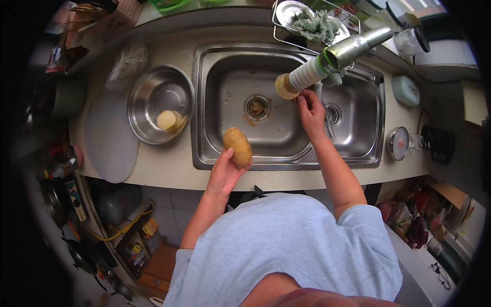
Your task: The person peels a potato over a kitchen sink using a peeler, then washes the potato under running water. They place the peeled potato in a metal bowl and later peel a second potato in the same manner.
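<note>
My left hand [224,170] holds an unpeeled potato [238,146] over the front rim of the double-bowl stainless steel sink [268,142]. Just below the outlet of the faucet's flexible white extension [307,78], my right hand [312,115] has its fingers bent together. Something small and reddish-brown shows at those fingertips, partly hidden by the outlet; whether it is gripped is unclear. Peelings lie in and around the drain [257,108] of the larger basin. Left of the sink, a steel bowl [138,111] contains a pale, peeled potato [166,120].
A round-ended cutting board [111,142] and a plastic bag [128,65] lie left of the bowl. The metal faucet [353,50] slants over both basins. Behind stands a wire rack [274,23] with a green scrubbing mesh [316,27]. A lidded container [405,91] is at right.
</note>
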`<state>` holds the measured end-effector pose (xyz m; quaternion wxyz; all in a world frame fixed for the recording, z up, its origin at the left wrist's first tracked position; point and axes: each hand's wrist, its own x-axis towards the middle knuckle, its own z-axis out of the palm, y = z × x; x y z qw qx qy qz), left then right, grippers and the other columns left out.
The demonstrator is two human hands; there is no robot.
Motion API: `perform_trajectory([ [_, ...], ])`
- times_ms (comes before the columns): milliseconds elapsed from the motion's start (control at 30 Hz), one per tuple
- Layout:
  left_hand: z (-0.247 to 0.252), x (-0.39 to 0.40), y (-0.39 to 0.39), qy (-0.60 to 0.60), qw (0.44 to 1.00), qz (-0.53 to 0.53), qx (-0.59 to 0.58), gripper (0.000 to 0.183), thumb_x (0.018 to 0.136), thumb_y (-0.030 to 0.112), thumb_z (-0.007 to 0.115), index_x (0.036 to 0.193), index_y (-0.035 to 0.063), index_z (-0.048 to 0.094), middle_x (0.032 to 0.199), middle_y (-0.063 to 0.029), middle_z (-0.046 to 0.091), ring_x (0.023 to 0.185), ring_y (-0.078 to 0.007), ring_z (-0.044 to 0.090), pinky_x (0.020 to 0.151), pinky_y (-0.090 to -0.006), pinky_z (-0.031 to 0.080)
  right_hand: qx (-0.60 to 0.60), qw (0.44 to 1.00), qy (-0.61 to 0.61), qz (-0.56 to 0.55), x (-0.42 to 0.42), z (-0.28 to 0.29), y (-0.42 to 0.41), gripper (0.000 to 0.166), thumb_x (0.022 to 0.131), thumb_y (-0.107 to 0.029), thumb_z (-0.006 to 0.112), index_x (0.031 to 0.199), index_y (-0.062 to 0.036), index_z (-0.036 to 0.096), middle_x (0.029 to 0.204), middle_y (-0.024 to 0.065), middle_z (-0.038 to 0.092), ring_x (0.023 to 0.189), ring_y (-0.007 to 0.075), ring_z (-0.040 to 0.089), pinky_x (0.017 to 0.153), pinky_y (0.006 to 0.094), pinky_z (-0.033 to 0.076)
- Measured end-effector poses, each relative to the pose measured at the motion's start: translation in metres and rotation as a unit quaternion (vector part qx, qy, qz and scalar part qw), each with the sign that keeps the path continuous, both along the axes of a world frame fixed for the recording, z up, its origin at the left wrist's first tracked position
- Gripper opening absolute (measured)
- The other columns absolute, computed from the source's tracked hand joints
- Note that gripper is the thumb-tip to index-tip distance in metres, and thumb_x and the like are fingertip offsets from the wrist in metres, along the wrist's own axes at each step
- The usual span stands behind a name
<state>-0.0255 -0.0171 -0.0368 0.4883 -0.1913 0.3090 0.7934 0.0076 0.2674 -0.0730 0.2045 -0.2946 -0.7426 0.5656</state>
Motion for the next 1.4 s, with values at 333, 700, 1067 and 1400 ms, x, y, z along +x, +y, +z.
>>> perform_trajectory([
  [333,0.013,0.011,0.017,-0.007,1.000,0.001,-0.005,0.048,0.091,0.030,0.055,0.132,0.0088,0.041,0.126,-0.0110,0.050,0.113,-0.0214,0.051,0.094,-0.0418,0.046,-0.238,0.968,-0.012,0.074,-0.082,0.014,0.003,0.023,0.089,-0.015,0.060,0.107,-0.0018,0.058,0.082,0.0032,0.066,0.070,0.0075,0.059,0.060,0.0213,0.046],
  [700,0.013,0.022,-0.003,-0.004,0.999,0.029,-0.037,0.049,0.091,0.032,0.055,0.132,0.0096,0.040,0.127,-0.0109,0.050,0.113,-0.0203,0.050,0.095,-0.0400,0.045,0.533,0.835,-0.024,-0.135,-0.155,-0.051,0.064,0.045,0.072,-0.009,0.061,0.116,-0.0045,0.057,0.117,0.0234,0.054,0.101,0.0438,0.055,0.087,0.0490,0.046],
  [1067,0.015,0.013,0.006,0.003,1.000,0.017,-0.022,0.050,0.091,0.032,0.055,0.132,0.0094,0.040,0.128,-0.0115,0.049,0.115,-0.0202,0.049,0.095,-0.0399,0.045,0.630,0.763,-0.116,-0.091,-0.163,-0.095,0.086,0.036,0.078,-0.020,0.059,0.111,-0.0052,0.058,0.108,0.0184,0.057,0.097,0.0383,0.054,0.083,0.0486,0.043],
  [1400,0.014,-0.001,0.028,0.012,1.000,0.005,-0.011,0.047,0.092,0.043,0.052,0.128,0.0148,0.044,0.120,-0.0071,0.053,0.109,-0.0172,0.051,0.090,-0.0386,0.047,0.400,0.913,0.067,0.054,-0.061,0.020,0.007,0.028,0.072,-0.001,0.060,0.099,-0.0085,0.061,0.095,0.0129,0.059,0.089,0.0294,0.056,0.078,0.0396,0.045],
])
